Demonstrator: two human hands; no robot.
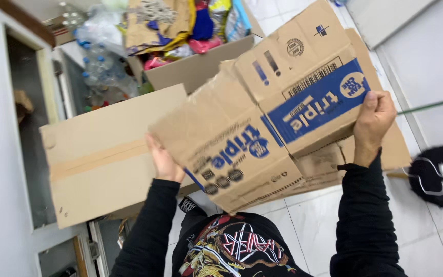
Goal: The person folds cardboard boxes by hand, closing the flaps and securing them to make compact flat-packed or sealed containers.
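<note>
Both hands hold one flattened cardboard box (278, 118) with blue print, raised over the white tiled floor (314, 225). Left hand (162, 159) grips its lower-left edge, fingers hidden behind the card; right hand (373, 123) clamps the right edge, thumb in front. Best handled by keeping both grips on opposite edges so the panels stay flat. Count: one held box, one sealed plain carton (98, 159) at left, one open carton (196, 64) of packets behind.

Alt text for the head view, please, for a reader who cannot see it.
A person's left hand and right hand hold a flattened cardboard box with blue print at opposite edges, above a white tiled floor. Behind it stand a closed cardboard box and an open box of colourful packets.
</note>
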